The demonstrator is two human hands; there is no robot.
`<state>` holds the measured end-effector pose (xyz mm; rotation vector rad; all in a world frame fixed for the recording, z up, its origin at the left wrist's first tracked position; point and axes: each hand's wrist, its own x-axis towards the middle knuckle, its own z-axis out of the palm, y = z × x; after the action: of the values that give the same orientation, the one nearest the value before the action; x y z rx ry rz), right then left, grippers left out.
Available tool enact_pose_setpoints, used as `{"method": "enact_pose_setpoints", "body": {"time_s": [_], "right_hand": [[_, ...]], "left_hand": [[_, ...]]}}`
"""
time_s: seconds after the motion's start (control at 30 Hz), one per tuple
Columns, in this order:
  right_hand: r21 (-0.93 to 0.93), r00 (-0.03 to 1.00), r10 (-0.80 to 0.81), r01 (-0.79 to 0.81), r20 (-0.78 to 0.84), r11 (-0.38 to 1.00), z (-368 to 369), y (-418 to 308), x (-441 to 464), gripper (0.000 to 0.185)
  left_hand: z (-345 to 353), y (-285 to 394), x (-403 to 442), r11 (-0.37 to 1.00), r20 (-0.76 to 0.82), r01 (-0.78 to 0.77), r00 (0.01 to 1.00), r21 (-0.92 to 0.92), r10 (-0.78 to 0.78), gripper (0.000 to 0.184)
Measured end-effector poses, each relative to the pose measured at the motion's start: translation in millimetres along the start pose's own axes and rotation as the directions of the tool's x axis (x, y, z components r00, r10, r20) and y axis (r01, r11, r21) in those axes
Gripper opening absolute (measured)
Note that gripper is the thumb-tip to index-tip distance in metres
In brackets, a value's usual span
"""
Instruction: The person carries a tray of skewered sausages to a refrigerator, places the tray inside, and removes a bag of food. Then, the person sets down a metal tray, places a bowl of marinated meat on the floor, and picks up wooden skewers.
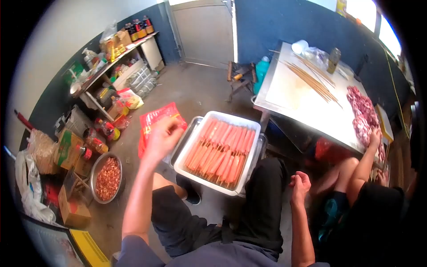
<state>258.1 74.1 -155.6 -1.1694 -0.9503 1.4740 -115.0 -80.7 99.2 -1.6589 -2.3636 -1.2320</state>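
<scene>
Pink, rod-shaped meat pieces on thin wooden skewers lie in two rows in a white rectangular plastic tray, one row toward its far edge, the other toward its near edge. The tray rests over a silver metal tray, above the person's knees. The left hand is raised just beyond the white tray's left edge, in front of a red plastic package; its fingers are bent, and whether they pinch anything cannot be told. The right hand, near the right knee, is well apart from the tray, its fingers curled; whether they meet cannot be told.

To the left, a round metal bowl of reddish chunks stands on the floor. To the right, a white-topped table bears bare wooden sticks and, along its right edge, dark-red meat, which a co-worker's hand touches.
</scene>
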Motion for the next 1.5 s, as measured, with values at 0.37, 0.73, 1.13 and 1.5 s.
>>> {"method": "enact_pose_setpoints", "body": {"time_s": [0.37,0.73,1.13,1.5], "right_hand": [[-0.284,0.946,-0.261,0.307,0.190,0.908,56.4,-46.4,-15.3,0.016],[-0.192,0.865,-0.313,0.410,0.393,0.892,97.0,-40.1,-38.5,0.016],[-0.349,0.828,0.506,-0.412,0.243,0.842,127.3,-0.2,1.1,0.036],[-0.483,0.909,0.268,-0.087,0.319,0.871,174.5,27.5,13.8,0.045]], "left_hand": [[43.2,-146.4,-16.4,0.920,0.180,0.289,0.923,0.265,-0.341,0.024],[45.6,-146.2,1.1,0.838,0.226,0.358,0.851,0.411,-0.474,0.026],[106.8,-216.2,0.8,0.854,0.138,0.462,0.854,0.240,-0.502,0.043],[134.9,-221.6,9.3,0.676,0.264,0.653,0.757,-0.342,-0.598,0.046]]}}
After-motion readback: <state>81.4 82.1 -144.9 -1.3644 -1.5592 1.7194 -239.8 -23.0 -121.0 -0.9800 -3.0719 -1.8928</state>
